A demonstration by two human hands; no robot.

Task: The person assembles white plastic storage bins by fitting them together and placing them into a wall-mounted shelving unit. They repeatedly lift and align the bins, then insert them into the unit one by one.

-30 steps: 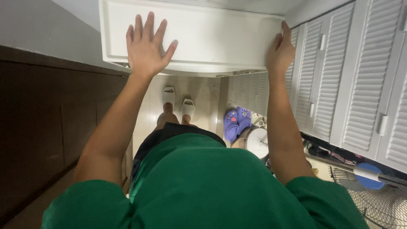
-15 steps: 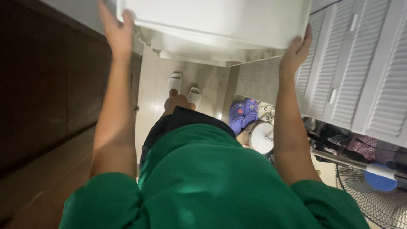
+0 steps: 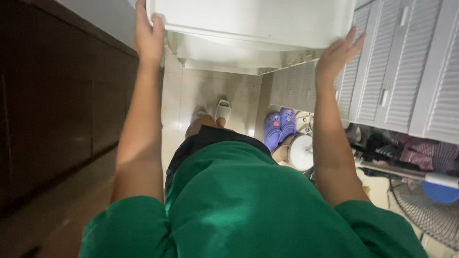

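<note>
Gripping the white lid (image 3: 253, 21) at its edges, left hand (image 3: 149, 36) curled, right hand (image 3: 337, 55) flat-fingered, it risked slipping rightward onto the purple clogs (image 3: 279, 126).

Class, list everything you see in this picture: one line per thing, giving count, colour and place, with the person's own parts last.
Large white plastic box: one, white, held up at top.
Louvred cupboard doors: several, white, right.
Dark wooden panel: one, brown, left.
Purple clogs: two, purple, on the floor, right of the feet.
Electric fan: one, blue hub, lower right.
White slippers: two, on the feet.
Green shirt: one, bottom.
Left hand: on the box's left edge.
Right hand: on the box's right edge.
</note>
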